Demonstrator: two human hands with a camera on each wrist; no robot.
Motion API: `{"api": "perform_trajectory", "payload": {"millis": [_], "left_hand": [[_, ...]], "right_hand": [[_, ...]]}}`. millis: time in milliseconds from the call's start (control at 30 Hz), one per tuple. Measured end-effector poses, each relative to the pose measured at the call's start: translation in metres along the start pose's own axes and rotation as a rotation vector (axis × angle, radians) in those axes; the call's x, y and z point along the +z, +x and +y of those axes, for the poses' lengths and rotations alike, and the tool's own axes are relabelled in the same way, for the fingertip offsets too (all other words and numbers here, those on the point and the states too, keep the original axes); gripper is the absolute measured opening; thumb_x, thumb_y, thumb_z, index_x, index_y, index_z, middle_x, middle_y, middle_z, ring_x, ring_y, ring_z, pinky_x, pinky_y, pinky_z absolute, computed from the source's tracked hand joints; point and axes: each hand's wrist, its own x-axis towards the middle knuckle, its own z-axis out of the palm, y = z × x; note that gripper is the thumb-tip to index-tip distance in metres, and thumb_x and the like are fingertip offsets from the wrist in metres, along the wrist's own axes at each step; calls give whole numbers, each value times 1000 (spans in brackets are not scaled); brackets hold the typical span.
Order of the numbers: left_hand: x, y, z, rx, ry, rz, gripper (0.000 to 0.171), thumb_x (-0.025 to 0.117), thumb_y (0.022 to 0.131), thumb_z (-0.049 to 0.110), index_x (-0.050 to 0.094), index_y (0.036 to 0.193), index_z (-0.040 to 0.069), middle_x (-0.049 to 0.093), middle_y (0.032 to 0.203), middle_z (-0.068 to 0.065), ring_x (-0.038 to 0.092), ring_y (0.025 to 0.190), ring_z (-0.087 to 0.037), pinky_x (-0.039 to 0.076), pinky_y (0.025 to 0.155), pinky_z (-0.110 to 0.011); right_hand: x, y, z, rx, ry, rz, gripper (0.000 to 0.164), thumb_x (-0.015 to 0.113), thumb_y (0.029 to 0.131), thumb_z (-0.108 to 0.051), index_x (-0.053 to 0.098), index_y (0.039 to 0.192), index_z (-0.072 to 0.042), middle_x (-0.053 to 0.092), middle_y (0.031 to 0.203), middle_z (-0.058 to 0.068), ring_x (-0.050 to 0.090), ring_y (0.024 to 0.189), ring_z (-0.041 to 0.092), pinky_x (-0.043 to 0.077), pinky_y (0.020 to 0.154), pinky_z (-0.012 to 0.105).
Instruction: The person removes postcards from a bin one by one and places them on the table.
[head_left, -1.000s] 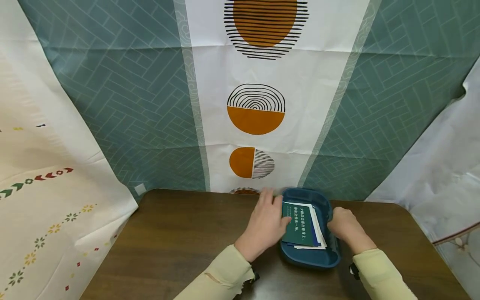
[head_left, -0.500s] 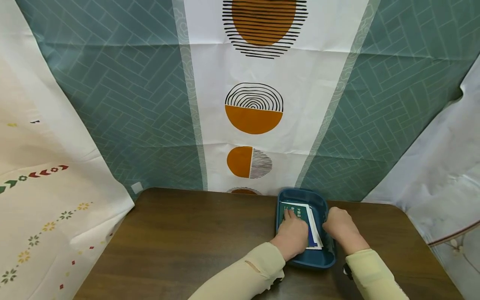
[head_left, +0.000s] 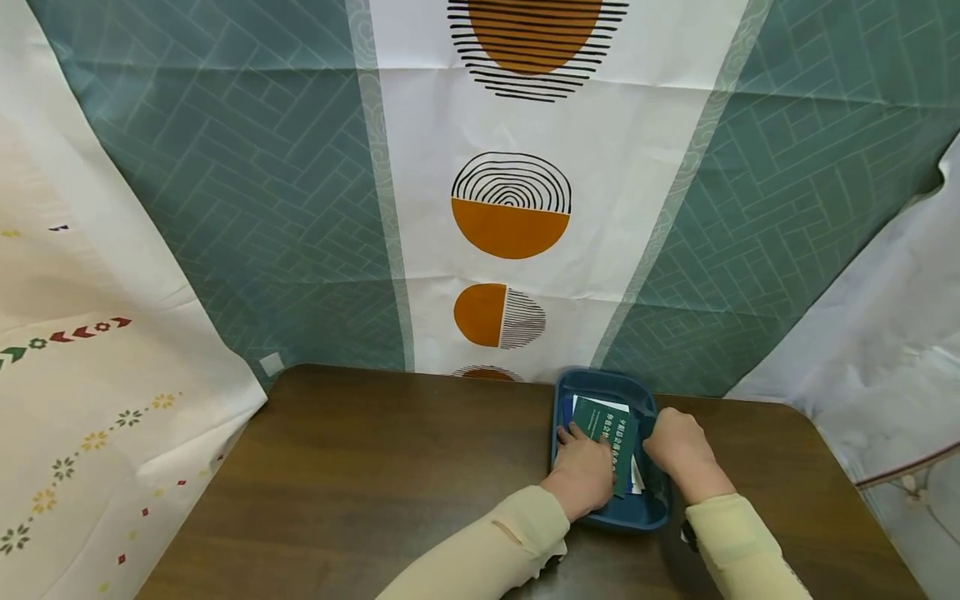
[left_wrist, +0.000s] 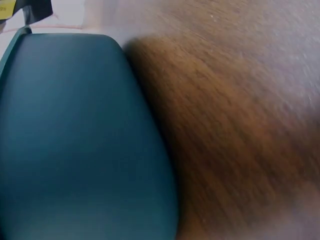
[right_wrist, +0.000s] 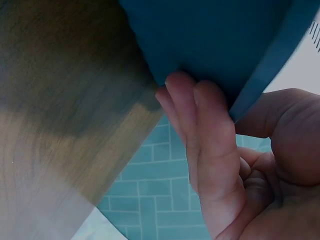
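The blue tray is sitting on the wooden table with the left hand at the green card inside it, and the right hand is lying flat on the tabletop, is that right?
Not quite: the right hand isn't lying flat on the tabletop; the right wrist view shows it gripping the edge of the blue tray. The rest is right.

A brown wood-grain table [head_left: 360, 467] with rounded far corners stands before a creased cloth backdrop [head_left: 255, 167] — 2 green brick-patterned sides flanking 1 white band [head_left: 645, 150] of orange-and-black circles. Flower-printed pale fabric [head_left: 67, 433] hangs left, whitish fabric [head_left: 885, 350] right.
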Motion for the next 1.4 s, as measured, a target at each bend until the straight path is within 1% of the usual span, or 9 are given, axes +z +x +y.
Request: {"api": "perform_trajectory", "payload": {"millis": [167, 300, 500, 667, 800, 933, 1100, 1233, 1400], "left_hand": [[3, 0, -2, -95, -107, 98, 79, 57, 77, 68, 43, 138, 20, 40, 135, -19, 38, 121, -29, 43, 80, -23], [6, -1, -2, -144, -77, 192, 83, 61, 73, 69, 47, 131, 12, 46, 123, -13, 42, 109, -24, 43, 78, -22], [5, -6, -1, -208, -33, 339, 74, 69, 72, 57, 49, 125, 10, 49, 108, -11, 46, 95, -22, 44, 74, -22], [4, -6, -1, -233, -15, 495, 54, 63, 83, 44, 53, 122, 8, 54, 98, -10, 50, 84, -19, 45, 66, -23], [-1, -8, -5, -186, 38, 588, 45, 59, 88, 41, 59, 117, 6, 58, 90, -7, 51, 75, -16, 46, 59, -22], [-11, -16, -17, -68, 54, 634, 36, 67, 81, 38, 65, 101, 8, 55, 75, -1, 50, 61, -11, 42, 45, -23], [-28, -31, -36, 76, 4, 601, 22, 73, 74, 34, 61, 84, 18, 52, 68, 4, 51, 55, -9, 40, 41, -24], [-38, -39, -55, 142, -119, 657, 13, 70, 79, 23, 58, 83, 17, 53, 65, 5, 53, 54, -7, 42, 46, -21], [-45, -43, -86, 102, -428, 809, 12, 70, 82, 18, 61, 83, 12, 58, 67, 2, 57, 57, -9, 43, 51, -17]], "right_hand": [[2, 1, -4, 7, 2, -2, 27, 57, 77, -10, 53, 92, 13, 55, 77, 17, 50, 62, 25, 45, 54, 36], [4, 1, -7, -11, -7, 23, 26, 59, 77, -9, 55, 90, 13, 57, 77, 19, 51, 61, 25, 46, 54, 38], [4, 1, -11, -17, 6, 44, 25, 58, 76, -9, 55, 87, 12, 57, 78, 20, 51, 62, 26, 47, 56, 39], [4, -1, -11, -7, 7, 39, 25, 57, 77, -10, 54, 89, 12, 57, 78, 20, 51, 62, 26, 47, 56, 40], [3, -3, -11, -7, 1, 37, 25, 57, 78, -10, 55, 89, 13, 57, 78, 20, 52, 61, 25, 48, 56, 40], [4, -2, -8, -22, -15, 57, 24, 58, 77, -11, 56, 85, 11, 57, 76, 20, 53, 61, 26, 47, 55, 41], [4, -2, -7, -61, -44, 93, 20, 58, 75, -11, 57, 78, 9, 57, 73, 20, 54, 61, 27, 48, 56, 45], [3, -2, -6, -43, -47, 83, 19, 58, 76, -9, 58, 80, 9, 57, 73, 18, 52, 59, 26, 48, 55, 43], [4, 0, -8, -4, -36, 43, 21, 60, 77, -10, 58, 86, 10, 55, 72, 14, 49, 59, 24, 46, 53, 37]]}}
